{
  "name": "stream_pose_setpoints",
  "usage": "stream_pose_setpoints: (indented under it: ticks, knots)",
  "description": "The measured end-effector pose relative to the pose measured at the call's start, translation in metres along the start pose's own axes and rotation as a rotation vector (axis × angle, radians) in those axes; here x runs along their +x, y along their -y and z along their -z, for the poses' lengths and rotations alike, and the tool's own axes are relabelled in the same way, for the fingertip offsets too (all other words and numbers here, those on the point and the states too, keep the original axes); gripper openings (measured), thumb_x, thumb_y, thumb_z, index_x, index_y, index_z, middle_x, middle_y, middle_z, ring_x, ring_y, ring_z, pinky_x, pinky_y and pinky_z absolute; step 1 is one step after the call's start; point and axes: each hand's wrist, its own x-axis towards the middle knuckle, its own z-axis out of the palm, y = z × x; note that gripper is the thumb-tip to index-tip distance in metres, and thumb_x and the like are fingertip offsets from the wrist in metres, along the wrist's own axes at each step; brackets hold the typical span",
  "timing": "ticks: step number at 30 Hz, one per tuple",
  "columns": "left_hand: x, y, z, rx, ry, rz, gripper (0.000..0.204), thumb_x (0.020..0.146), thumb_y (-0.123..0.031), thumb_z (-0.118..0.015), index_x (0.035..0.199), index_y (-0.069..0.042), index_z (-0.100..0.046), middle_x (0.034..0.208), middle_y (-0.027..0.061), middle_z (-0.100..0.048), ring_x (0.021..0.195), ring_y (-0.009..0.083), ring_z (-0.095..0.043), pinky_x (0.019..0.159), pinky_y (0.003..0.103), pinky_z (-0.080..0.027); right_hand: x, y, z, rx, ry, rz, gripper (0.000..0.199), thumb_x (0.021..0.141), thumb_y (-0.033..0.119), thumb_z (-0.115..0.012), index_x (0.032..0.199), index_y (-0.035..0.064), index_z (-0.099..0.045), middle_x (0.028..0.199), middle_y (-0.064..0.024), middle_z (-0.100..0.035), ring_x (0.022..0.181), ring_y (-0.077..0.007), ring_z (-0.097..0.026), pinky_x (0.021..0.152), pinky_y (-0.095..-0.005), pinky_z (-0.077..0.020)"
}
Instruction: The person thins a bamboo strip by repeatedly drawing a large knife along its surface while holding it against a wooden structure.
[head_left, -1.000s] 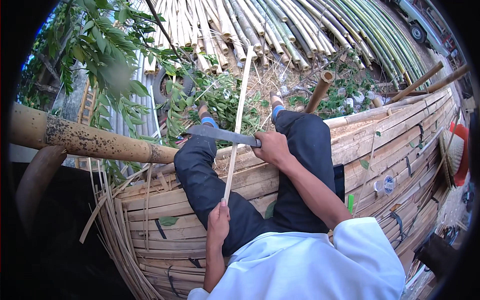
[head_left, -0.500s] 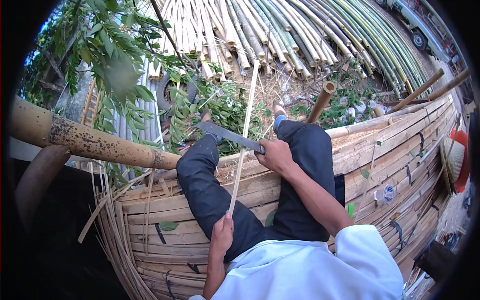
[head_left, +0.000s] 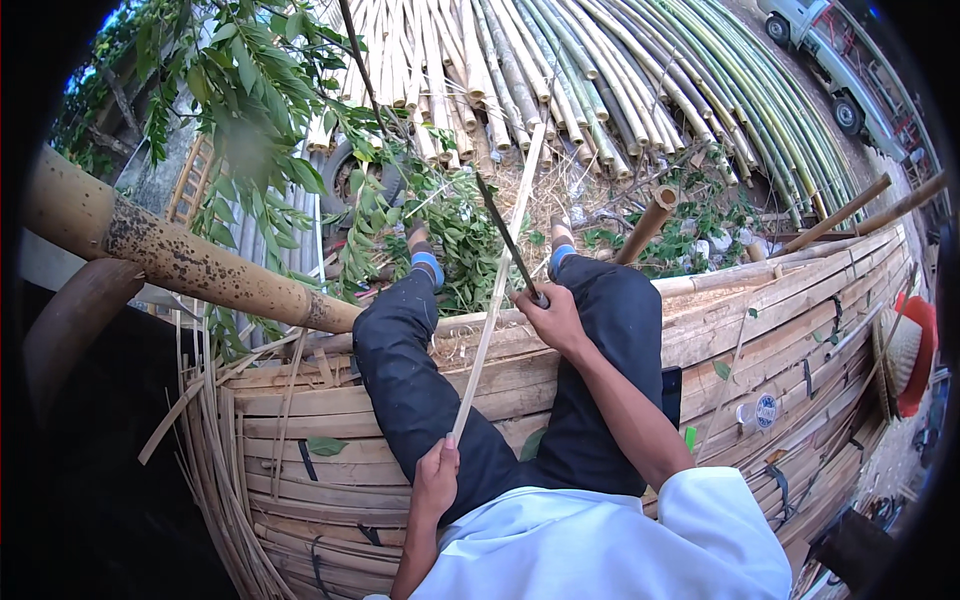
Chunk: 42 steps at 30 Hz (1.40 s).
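I sit on a stack of split bamboo slats, legs in dark trousers stretched forward. My left hand grips the near end of a long thin pale bamboo strip that runs up and away between my knees. My right hand holds the handle of a dark long-bladed knife. The blade points up and to the left, close against the strip's left side near its middle.
A thick spotted bamboo pole crosses at the left. Many bamboo poles lie fanned out ahead, with leafy branches at left. A short bamboo tube leans by my right leg. A red hat lies at right; a vehicle stands far right.
The knife has swung from lying across the strip, blade pointing left, to pointing up along it. My right hand rose slightly; my left hand keeps its hold on the strip.
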Motion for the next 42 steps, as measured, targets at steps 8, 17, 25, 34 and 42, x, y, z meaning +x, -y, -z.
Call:
stream_pose_setpoints:
  ticks: [8, 17, 25, 34, 42]
  knots:
    - [-0.010, -0.004, -0.004, 0.152, -0.007, -0.053, 0.045, 0.101, -0.036, -0.040, 0.073, -0.001, -0.049, 0.056, 0.0061, -0.046, 0.051, 0.0149, -0.046, 0.050, 0.030, -0.037, 0.000, 0.010, 0.011, 0.933, 0.061, -0.238, 0.030, 0.093, 0.029, -0.060, 0.083, 0.0008, -0.064, 0.054, 0.0075, -0.038, 0.046, -0.0030, -0.033, 0.044, -0.0217, -0.0251]
    - [0.008, -0.039, -0.001, 0.208, 0.052, -0.188, 0.034, 0.098, -0.036, -0.048, 0.096, -0.002, -0.055, 0.063, 0.0138, -0.056, 0.061, 0.0300, -0.060, 0.059, 0.038, -0.046, -0.015, 0.038, 0.011, 0.942, 0.274, -0.287, 0.028, 0.093, 0.026, -0.059, 0.086, -0.0005, -0.064, 0.054, 0.0053, -0.040, 0.049, -0.0047, -0.036, 0.047, -0.0223, -0.0286]
    - [0.060, -0.048, -0.019, -0.276, 0.073, -0.204, 0.032, 0.100, -0.031, -0.047, 0.087, -0.002, -0.050, 0.062, -0.0014, -0.042, 0.057, 0.0067, -0.039, 0.051, 0.026, -0.035, -0.038, 0.046, 0.004, 0.702, 0.473, -0.293, 0.034, 0.094, 0.033, -0.058, 0.079, 0.0027, -0.059, 0.055, 0.0030, -0.041, 0.050, -0.0070, -0.038, 0.050, -0.0250, -0.0322]
    - [0.043, -0.068, -0.016, -0.114, -0.032, -0.188, 0.031, 0.099, -0.031, -0.048, 0.091, -0.001, -0.052, 0.061, 0.0052, -0.046, 0.057, 0.0112, -0.043, 0.053, 0.030, -0.038, -0.052, 0.071, 0.022, -0.360, 0.177, 0.317, 0.049, 0.084, 0.055, -0.058, 0.080, 0.0059, -0.061, 0.062, -0.0136, -0.060, 0.058, -0.0322, -0.061, 0.051, -0.0429, -0.0447]
    - [0.029, -0.061, -0.013, -0.081, -0.017, -0.157, 0.032, 0.098, -0.030, -0.050, 0.088, 0.000, -0.052, 0.061, 0.0073, -0.045, 0.057, 0.0113, -0.041, 0.052, 0.031, -0.037, -0.047, 0.053, 0.025, -0.490, 0.214, 0.441, 0.055, 0.082, 0.062, -0.055, 0.072, 0.0084, -0.058, 0.050, -0.0107, -0.055, 0.046, -0.0314, -0.058, 0.043, -0.0427, -0.0448]
